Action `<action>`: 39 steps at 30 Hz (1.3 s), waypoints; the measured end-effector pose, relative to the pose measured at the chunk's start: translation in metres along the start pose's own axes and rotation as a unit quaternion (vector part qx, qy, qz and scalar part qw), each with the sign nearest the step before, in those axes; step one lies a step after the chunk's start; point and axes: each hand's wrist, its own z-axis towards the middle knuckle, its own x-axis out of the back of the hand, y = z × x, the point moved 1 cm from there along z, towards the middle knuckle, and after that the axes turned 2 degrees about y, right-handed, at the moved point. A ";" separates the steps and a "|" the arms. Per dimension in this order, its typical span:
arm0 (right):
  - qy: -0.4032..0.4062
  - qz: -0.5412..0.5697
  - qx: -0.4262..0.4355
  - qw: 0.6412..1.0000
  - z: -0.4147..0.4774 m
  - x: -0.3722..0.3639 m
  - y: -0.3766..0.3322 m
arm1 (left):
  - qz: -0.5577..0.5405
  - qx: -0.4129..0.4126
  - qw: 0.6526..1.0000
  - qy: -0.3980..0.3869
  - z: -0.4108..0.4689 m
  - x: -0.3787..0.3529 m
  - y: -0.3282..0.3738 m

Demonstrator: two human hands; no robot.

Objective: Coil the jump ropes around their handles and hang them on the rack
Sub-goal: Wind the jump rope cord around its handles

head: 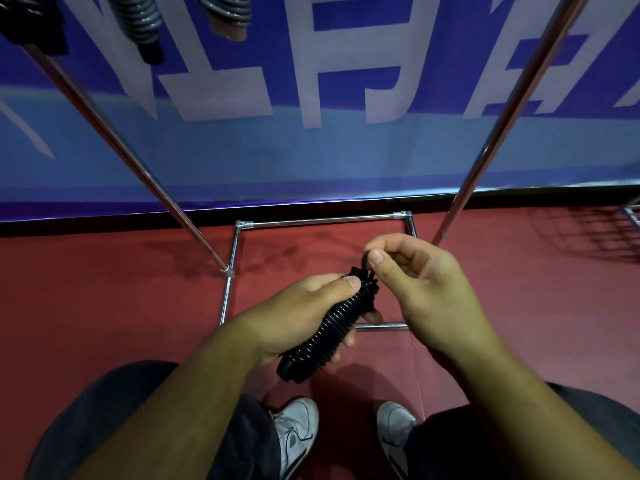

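The left hand (298, 317) grips a black rope (336, 327), wound in tight turns round its handles into a ribbed bundle. The fingers curl under the bundle and the thumb (349, 282) presses on its top near the far end. The bundle slants, near end toward the person, far end up and to the right. It is held in the air above the red floor (104, 289) and crosses the near bar of the rack's base in the view.

The right hand (426, 289) pinches the rope's loose end (365, 259) between thumb and forefinger, just above the bundle's far end, where it bends in a small loop. The other fingers curl toward the palm.

The rack (322, 221) is chrome tubing. Its base is a rectangle of bars on the floor, the far bar close to the foot of a blue banner (311, 150) with large white characters. 2 poles rise from the base, the left pole (114, 140) slanting to the upper left, the right pole (502, 116) to the upper right. Along the top edge hang 3 coiled ropes: a black coil (31, 22) at the left corner, a grey coil (138, 19) beside it, and a cut-off coil (225, 12) with a tan handle end. What holds them is out of view.

At the bottom, 2 white shoes (298, 431) stand on the floor.
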 end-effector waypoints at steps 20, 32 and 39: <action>-0.115 -0.050 -0.053 0.991 0.007 0.005 0.002 | 0.054 0.006 0.998 0.011 0.006 -0.004 -0.005; -0.059 0.058 -0.066 0.994 0.003 0.001 -0.004 | -0.005 0.009 1.000 -0.026 0.005 -0.009 -0.005; -0.090 0.007 -0.102 0.991 0.012 0.013 -0.014 | -0.083 -0.018 0.996 -0.039 0.006 -0.011 -0.006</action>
